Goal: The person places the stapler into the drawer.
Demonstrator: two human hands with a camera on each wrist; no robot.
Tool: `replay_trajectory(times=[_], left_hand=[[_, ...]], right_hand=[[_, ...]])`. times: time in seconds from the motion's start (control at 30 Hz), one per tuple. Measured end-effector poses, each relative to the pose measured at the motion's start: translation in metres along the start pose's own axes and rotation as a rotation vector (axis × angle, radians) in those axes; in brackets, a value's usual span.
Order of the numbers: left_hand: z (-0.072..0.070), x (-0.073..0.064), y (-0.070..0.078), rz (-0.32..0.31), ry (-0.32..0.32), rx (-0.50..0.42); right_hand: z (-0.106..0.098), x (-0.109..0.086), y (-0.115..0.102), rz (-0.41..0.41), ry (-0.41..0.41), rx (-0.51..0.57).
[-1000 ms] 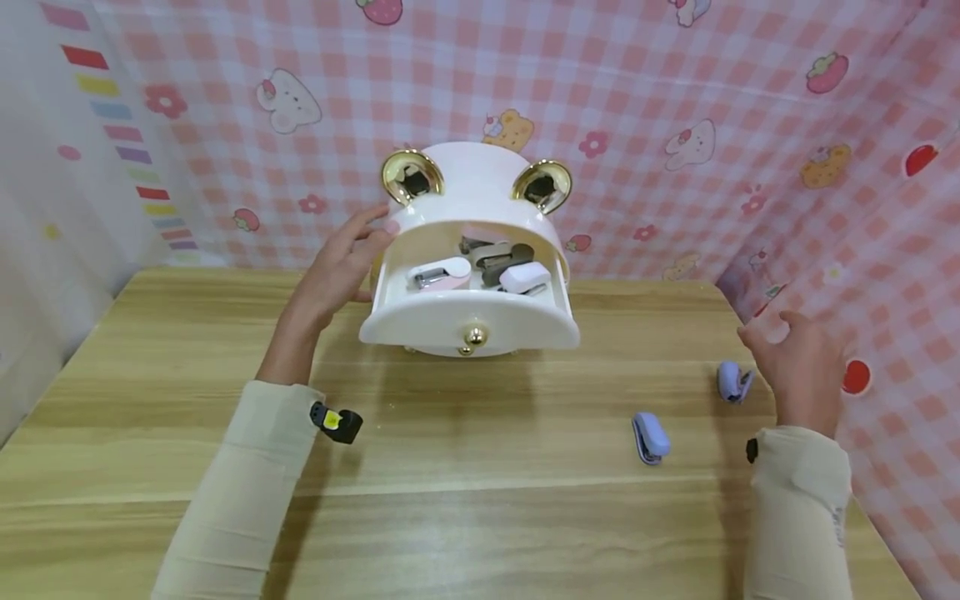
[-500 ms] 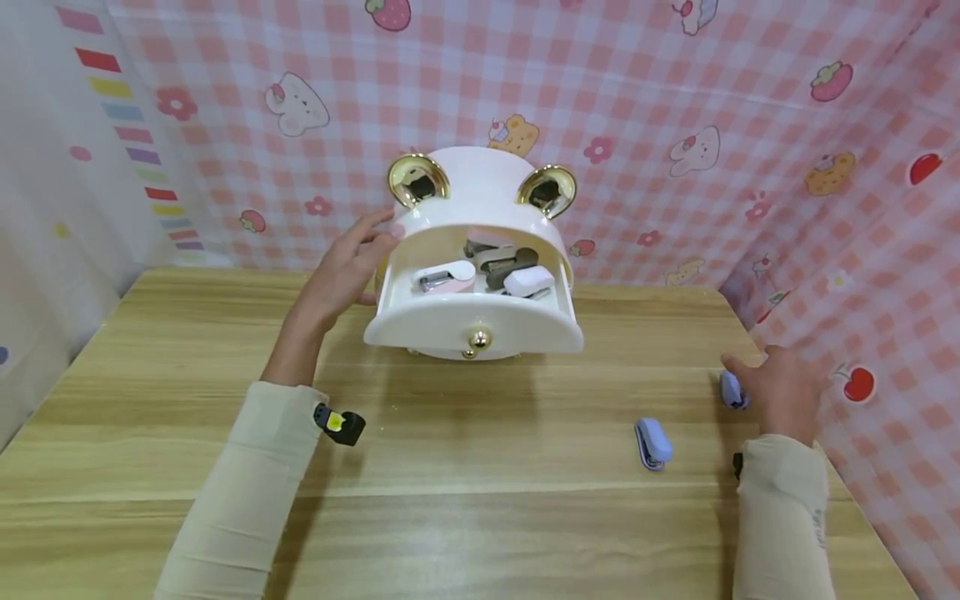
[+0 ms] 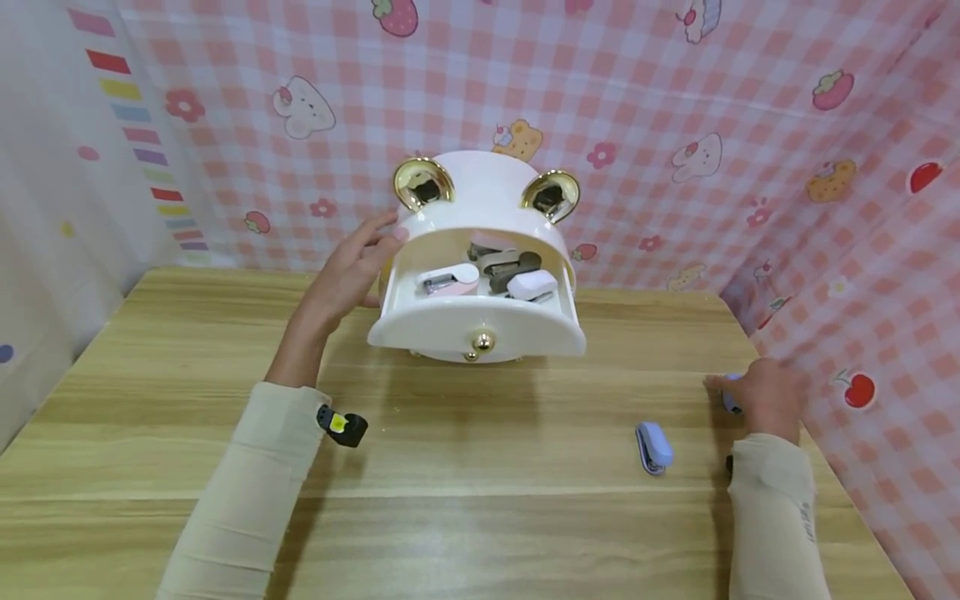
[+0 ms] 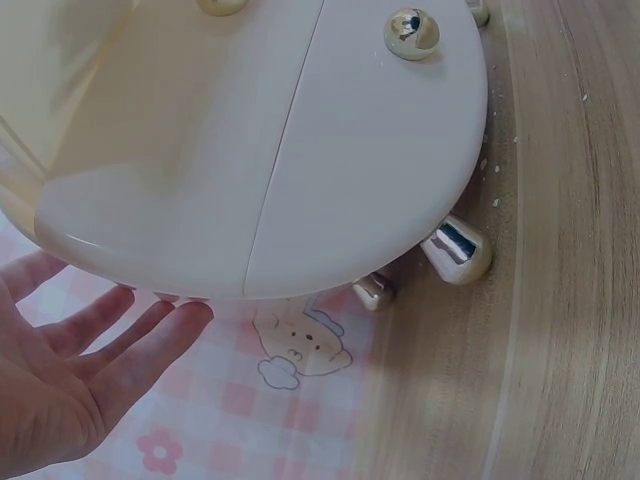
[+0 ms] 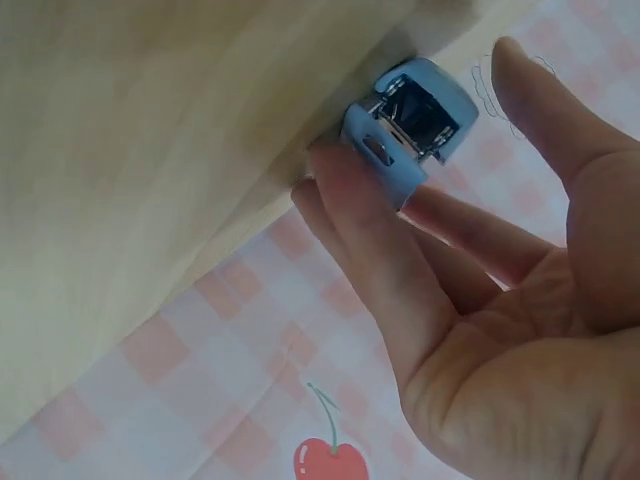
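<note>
My left hand [image 3: 341,275] rests along the left side of a white cabinet [image 3: 483,187] with gold rings on top. In the left wrist view its straight fingers [image 4: 150,355] lie at the cabinet's edge. The upper drawer [image 3: 427,325] is pulled out and holds several mini staplers, among them a white-and-pink one [image 3: 450,280] and a dark one [image 3: 519,272]. At the right my right hand [image 3: 772,400] is over a blue mini stapler [image 5: 435,105], partly hidden in the head view. The fingertips are right at the stapler, while the thumb [image 5: 545,110] stands apart from it.
A second blue mini stapler [image 3: 655,448] lies on the wooden table [image 3: 480,525], left of my right hand. Pink checked cloth [image 3: 637,100] hangs behind the cabinet and along the table's right edge.
My right hand has come down and left onto the far-right stapler, covering part of it. My left hand stays at the cabinet, and the whole view has shifted slightly.
</note>
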State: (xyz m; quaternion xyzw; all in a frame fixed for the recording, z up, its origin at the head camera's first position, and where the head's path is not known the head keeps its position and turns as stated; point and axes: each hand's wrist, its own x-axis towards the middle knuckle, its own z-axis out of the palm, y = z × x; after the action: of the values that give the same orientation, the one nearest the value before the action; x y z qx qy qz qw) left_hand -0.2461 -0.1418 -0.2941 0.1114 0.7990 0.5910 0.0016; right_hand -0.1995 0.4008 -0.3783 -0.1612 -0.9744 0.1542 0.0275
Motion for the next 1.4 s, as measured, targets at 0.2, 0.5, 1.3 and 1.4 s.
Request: replay_trajectory(times=[0.2, 0.5, 1.3, 1.4], left_hand=[[0.0, -0.001, 0.0, -0.001, -0.003, -0.009], [0.0, -0.002, 0.0, 0.006, -0.01, -0.026], [-0.001, -0.003, 0.002, -0.005, -0.03, -0.023], [0.0, -0.004, 0.002, -0.005, -0.033, -0.03]], right_hand=[[0.0, 0.0, -0.002, 0.01, -0.032, -0.004], [-0.003, 0.002, -0.001, 0.013, -0.07, 0.0], [-0.007, 0.001, 0.0, 0.023, 0.013, 0.108], [-0.01, 0.001, -0.002, -0.047, 0.08, 0.093]])
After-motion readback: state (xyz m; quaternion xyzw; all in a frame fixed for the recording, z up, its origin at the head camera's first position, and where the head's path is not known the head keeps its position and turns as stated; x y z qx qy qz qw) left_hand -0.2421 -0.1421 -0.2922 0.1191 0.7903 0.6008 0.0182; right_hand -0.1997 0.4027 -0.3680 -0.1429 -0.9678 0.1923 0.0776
